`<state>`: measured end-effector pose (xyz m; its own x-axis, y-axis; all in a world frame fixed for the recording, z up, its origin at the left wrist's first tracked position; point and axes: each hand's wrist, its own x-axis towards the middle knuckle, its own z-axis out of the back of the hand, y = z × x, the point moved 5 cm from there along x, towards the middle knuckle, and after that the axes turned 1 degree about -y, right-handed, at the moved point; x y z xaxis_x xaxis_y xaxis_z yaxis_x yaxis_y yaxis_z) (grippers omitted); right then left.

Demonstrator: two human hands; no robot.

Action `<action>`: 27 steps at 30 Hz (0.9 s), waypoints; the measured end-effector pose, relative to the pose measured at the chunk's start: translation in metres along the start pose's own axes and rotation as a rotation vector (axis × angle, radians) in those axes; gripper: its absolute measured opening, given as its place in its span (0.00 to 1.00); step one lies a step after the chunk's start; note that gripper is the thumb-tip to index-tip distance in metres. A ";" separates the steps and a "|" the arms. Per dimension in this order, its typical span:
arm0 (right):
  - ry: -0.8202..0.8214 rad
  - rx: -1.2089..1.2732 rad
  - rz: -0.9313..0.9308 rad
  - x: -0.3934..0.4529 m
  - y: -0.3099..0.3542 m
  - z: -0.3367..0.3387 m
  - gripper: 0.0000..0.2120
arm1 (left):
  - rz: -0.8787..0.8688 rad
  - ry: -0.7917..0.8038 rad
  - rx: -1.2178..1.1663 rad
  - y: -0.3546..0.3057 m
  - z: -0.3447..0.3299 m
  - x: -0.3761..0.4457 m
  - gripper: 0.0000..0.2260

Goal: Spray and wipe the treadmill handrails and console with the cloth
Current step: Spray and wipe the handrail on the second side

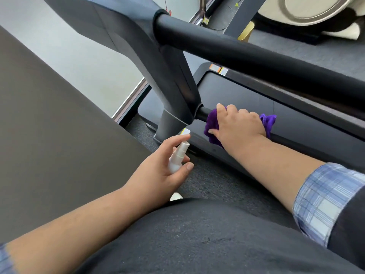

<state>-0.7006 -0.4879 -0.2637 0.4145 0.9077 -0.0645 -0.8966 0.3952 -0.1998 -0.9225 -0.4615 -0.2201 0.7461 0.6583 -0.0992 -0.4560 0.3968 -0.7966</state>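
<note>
My right hand (239,125) grips a purple cloth (212,123) wrapped around the near black handrail (202,113), close to where the rail joins the grey upright (177,91). My left hand (166,165) holds a small white spray bottle (177,157) low and to the left of the cloth, nozzle pointing up toward the rail, index finger raised above it. A second, thicker black handrail (256,56) runs across above. The grey console housing (102,22) is at the top left.
The treadmill deck (296,119) lies below the rails on grey carpet (207,175). A dark flat surface (49,125) fills the left side. A white and silver machine (316,10) stands at the top right.
</note>
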 end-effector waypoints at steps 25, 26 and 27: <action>0.079 0.186 -0.272 -0.141 -0.149 0.003 0.26 | -0.298 0.335 -0.023 -0.101 -0.105 0.020 0.27; 0.074 0.179 -0.270 -0.147 -0.153 0.003 0.26 | -0.307 0.336 -0.018 -0.105 -0.109 0.018 0.27; 0.068 0.176 -0.263 -0.151 -0.156 0.003 0.26 | -0.313 0.335 -0.012 -0.109 -0.112 0.017 0.28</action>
<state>-0.6234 -0.6864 -0.2197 0.6399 0.7620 -0.0992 -0.7679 0.6389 -0.0462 -0.8061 -0.5654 -0.2022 0.9637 0.2642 -0.0389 -0.1799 0.5348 -0.8256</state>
